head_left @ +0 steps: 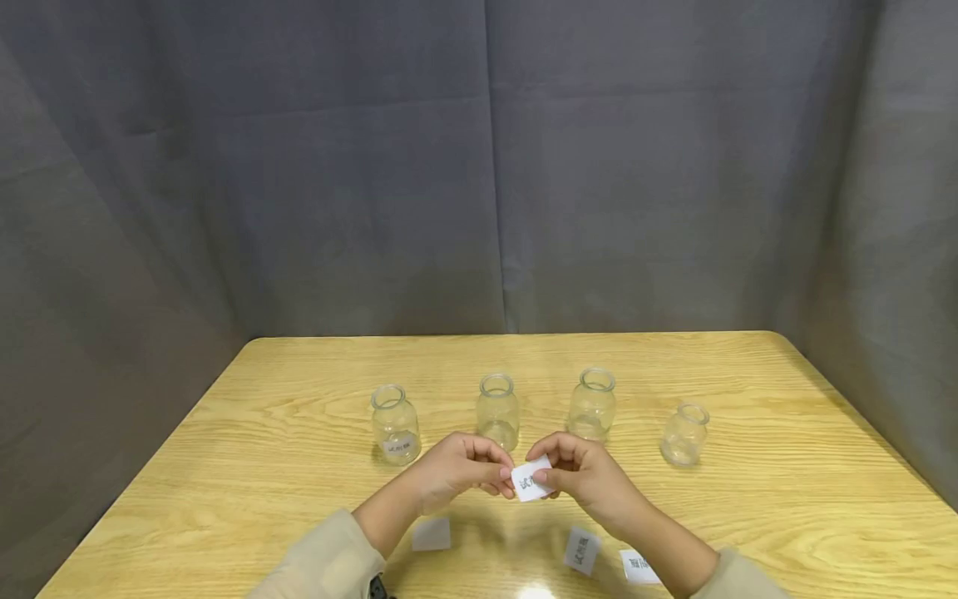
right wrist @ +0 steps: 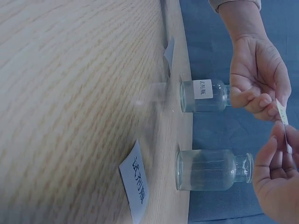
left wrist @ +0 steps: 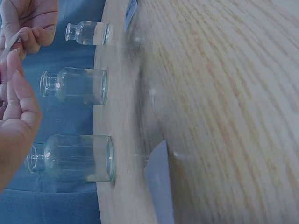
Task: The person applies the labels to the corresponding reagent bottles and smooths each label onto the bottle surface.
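Note:
A small white label (head_left: 524,491) with handwritten black characters is held between both hands above the table. My left hand (head_left: 452,472) pinches its left edge between thumb and fingers. The thumb of my right hand (head_left: 595,481) lies across its written face while the fingers grip from behind. Seen edge-on in the right wrist view, the label (right wrist: 281,112) looks like a thin strip. Behind the hands stand a glass jar (head_left: 497,408) and another glass jar (head_left: 593,403), both without a visible label.
At the left stands a glass jar (head_left: 389,416) bearing a label (head_left: 401,447); a smaller jar (head_left: 684,437) is at the right. On the wooden table (head_left: 262,466) lie a blank-looking slip (head_left: 431,534), a written label (head_left: 581,550) and another label (head_left: 636,567). Grey curtains (head_left: 359,166) enclose the table.

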{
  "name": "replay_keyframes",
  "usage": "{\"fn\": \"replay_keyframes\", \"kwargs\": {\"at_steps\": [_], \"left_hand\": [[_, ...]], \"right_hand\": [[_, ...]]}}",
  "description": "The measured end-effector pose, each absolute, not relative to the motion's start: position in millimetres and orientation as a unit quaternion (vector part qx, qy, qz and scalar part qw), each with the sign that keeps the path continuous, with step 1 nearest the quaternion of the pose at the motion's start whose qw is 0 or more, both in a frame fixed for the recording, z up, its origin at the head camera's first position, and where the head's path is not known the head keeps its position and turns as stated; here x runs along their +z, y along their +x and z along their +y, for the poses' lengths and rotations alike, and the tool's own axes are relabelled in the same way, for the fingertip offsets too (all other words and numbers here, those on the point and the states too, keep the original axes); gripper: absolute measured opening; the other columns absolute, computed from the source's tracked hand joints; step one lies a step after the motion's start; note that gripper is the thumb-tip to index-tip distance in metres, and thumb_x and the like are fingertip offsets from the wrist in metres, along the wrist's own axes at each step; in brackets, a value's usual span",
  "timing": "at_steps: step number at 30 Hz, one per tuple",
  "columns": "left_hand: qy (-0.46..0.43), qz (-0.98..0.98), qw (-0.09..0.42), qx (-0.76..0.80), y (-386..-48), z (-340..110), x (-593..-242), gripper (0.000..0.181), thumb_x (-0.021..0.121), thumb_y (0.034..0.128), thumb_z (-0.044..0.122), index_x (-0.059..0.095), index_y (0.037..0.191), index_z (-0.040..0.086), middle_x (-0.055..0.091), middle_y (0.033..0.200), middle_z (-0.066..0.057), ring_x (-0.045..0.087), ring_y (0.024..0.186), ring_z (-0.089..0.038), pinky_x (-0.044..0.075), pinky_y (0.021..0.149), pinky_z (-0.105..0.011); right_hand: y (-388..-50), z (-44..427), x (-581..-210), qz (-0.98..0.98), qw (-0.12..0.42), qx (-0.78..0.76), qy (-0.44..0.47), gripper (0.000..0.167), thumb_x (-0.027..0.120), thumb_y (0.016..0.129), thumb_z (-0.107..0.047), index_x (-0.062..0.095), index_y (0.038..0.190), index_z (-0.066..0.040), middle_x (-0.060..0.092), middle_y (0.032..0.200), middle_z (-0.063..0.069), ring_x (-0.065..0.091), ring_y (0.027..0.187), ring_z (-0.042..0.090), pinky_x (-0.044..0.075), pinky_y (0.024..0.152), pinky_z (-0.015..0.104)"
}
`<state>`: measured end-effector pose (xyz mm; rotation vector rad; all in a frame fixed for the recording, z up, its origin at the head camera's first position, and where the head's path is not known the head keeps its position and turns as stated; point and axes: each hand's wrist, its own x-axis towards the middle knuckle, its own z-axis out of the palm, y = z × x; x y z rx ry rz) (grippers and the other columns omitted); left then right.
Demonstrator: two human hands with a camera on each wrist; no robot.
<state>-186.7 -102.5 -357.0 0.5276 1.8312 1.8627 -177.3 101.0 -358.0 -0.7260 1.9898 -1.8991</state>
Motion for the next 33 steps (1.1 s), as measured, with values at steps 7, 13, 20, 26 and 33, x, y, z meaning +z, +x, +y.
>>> {"fn": "replay_keyframes", "kwargs": {"at_steps": [7, 13, 20, 26, 33], "left_hand": [[0.179, 0.646, 0.244, 0.701, -186, -101, -366, 0.02, 0.054, 0.0807, 0.001, 0.053, 0.093, -0.015, 0.061, 0.074, -0.003, 0.059, 0.069, -0.013, 0.046, 0.067, -0.025], [0.169, 0.661, 0.234, 0.693, -186, -101, -368, 0.022, 0.054, 0.0818, 0.003, 0.053, 0.094, -0.015, 0.062, 0.075, -0.005, 0.059, 0.069, -0.014, 0.047, 0.069, -0.028], [0.154, 0.684, 0.216, 0.68, -187, -105, -370, 0.019, 0.054, 0.0817, 0.003, 0.055, 0.093, -0.013, 0.062, 0.077, -0.01, 0.061, 0.07, -0.017, 0.047, 0.07, -0.03], [0.146, 0.701, 0.2, 0.668, -191, -104, -368, 0.019, 0.057, 0.0813, 0.008, 0.056, 0.089, -0.009, 0.063, 0.076, -0.009, 0.061, 0.071, -0.018, 0.046, 0.069, -0.029], [0.148, 0.709, 0.196, 0.661, -193, -100, -362, 0.019, 0.056, 0.0821, 0.008, 0.057, 0.09, -0.009, 0.063, 0.076, -0.008, 0.06, 0.07, -0.017, 0.047, 0.07, -0.03]], "right_hand": [[-174, 98, -361, 0.702, 0.14, -0.661, -0.224, 0.027, 0.059, 0.08, -0.006, 0.049, 0.098, 0.011, 0.049, 0.078, 0.006, 0.049, 0.07, 0.015, 0.045, 0.065, 0.023], [-172, 97, -363, 0.721, 0.121, -0.651, -0.203, 0.03, 0.059, 0.08, -0.007, 0.048, 0.101, 0.011, 0.052, 0.078, 0.008, 0.05, 0.069, 0.016, 0.044, 0.063, 0.023], [-171, 101, -365, 0.745, 0.092, -0.641, -0.161, 0.025, 0.058, 0.079, -0.004, 0.049, 0.099, 0.008, 0.054, 0.077, 0.009, 0.051, 0.068, 0.018, 0.045, 0.062, 0.025], [-172, 103, -363, 0.759, 0.045, -0.635, -0.133, 0.017, 0.058, 0.077, 0.0, 0.051, 0.091, 0.007, 0.05, 0.076, 0.008, 0.049, 0.067, 0.016, 0.044, 0.06, 0.024], [-172, 99, -362, 0.762, 0.061, -0.624, -0.162, 0.016, 0.059, 0.079, -0.003, 0.051, 0.09, 0.006, 0.05, 0.077, 0.007, 0.047, 0.068, 0.018, 0.043, 0.062, 0.023]]}}
